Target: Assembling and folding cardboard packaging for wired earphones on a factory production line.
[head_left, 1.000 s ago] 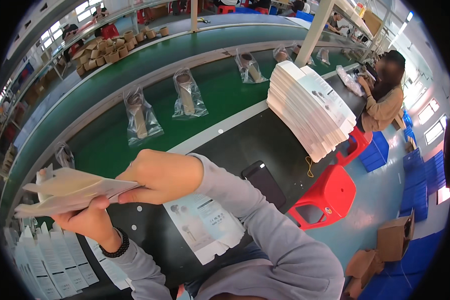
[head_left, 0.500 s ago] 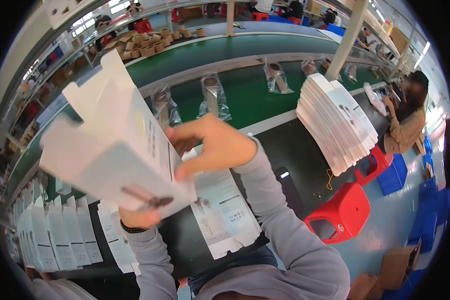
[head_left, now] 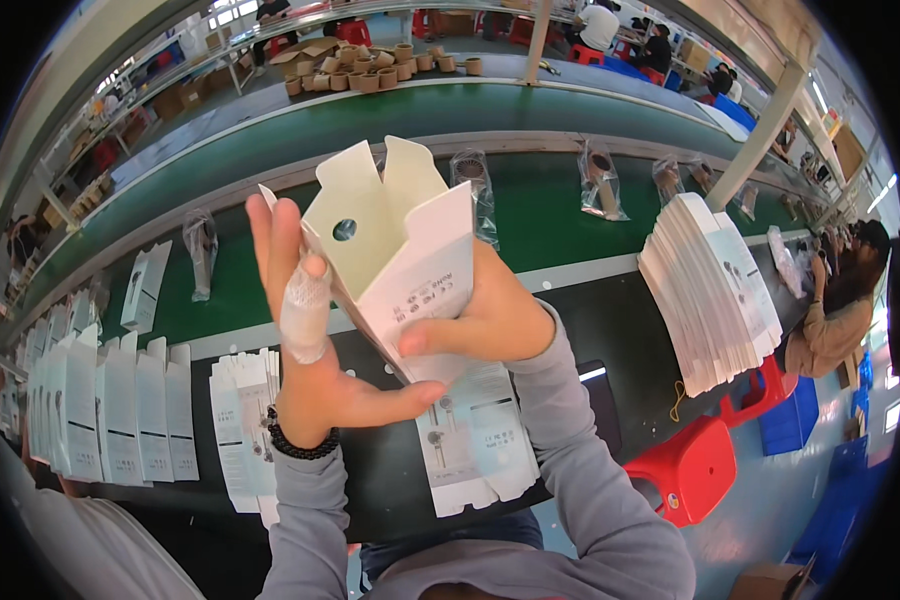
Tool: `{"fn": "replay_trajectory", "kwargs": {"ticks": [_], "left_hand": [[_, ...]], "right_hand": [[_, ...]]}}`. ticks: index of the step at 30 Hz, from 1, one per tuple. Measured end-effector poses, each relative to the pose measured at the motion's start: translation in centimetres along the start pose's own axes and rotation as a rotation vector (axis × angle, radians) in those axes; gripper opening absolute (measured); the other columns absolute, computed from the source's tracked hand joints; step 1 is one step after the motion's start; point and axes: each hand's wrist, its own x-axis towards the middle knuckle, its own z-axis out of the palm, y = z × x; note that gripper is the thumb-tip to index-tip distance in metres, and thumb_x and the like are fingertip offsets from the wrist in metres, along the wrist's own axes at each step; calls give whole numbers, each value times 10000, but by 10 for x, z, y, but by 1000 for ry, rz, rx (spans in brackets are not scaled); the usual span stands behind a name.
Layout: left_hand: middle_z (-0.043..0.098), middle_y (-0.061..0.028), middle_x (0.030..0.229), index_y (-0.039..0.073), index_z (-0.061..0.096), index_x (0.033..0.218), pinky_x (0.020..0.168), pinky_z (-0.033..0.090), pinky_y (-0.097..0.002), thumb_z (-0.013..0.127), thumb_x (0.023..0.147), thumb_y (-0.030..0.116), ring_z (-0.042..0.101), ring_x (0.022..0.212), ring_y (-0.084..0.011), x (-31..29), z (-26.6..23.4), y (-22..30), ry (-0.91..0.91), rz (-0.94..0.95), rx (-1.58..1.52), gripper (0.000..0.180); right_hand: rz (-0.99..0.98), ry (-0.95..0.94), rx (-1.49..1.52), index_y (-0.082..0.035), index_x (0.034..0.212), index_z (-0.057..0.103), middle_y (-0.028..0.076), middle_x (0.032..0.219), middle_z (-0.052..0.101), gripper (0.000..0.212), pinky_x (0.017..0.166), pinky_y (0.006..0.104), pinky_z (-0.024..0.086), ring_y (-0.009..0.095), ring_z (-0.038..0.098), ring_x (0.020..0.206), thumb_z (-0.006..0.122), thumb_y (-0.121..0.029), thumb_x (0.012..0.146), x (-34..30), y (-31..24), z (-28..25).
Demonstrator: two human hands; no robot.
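A white carton (head_left: 425,285) is held up in front of me, its top flaps standing up and its cream inside showing a round hole in one wall. My right hand (head_left: 500,310) grips the carton from the right, thumb pressed on its printed side. Along its left side is my left hand (head_left: 315,370), fingers stretched upward and thumb spread under the carton's lower end; one finger wears a white bandage. Whether the left hand touches the carton is hard to see. Below lies a stack of flat cartons (head_left: 475,440), and another flat stack (head_left: 240,430) lies left of it.
Standing cartons (head_left: 120,415) line the left of the black table. A tall stack of flat cartons (head_left: 710,290) and a dark phone (head_left: 598,400) are on the right. Bagged parts (head_left: 602,180) lie on the green conveyor (head_left: 540,190). A red stool (head_left: 685,470) and a co-worker (head_left: 840,300) are at right.
The carton has come right and turned, so its open end and inside now show. My left hand has gone from beneath it to its left side, fingers spread. The view has shifted too.
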Motion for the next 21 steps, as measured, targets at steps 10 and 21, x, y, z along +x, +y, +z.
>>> {"fn": "replay_trajectory", "kwargs": {"ticks": [10, 21], "left_hand": [[564, -166, 1112, 82, 499, 1203, 992, 294, -537, 599, 816, 493, 416, 1172, -462, -13, -11, 10, 240, -180, -184, 573], [500, -86, 1010, 152, 542, 1099, 812, 442, -419, 607, 811, 143, 495, 1002, -349, -10, -4, 13, 357, 46, -237, 295]], "right_hand": [[-677, 160, -572, -51, 1332, 398, 170, 1145, 488, 892, 884, 425, 375, 340, 447, 1035, 762, -449, 622, 12, 16, 25], [-563, 157, -26, -20, 1210, 444, 187, 1200, 518, 647, 948, 416, 347, 356, 507, 1098, 694, -388, 739, 5, 21, 40]]}}
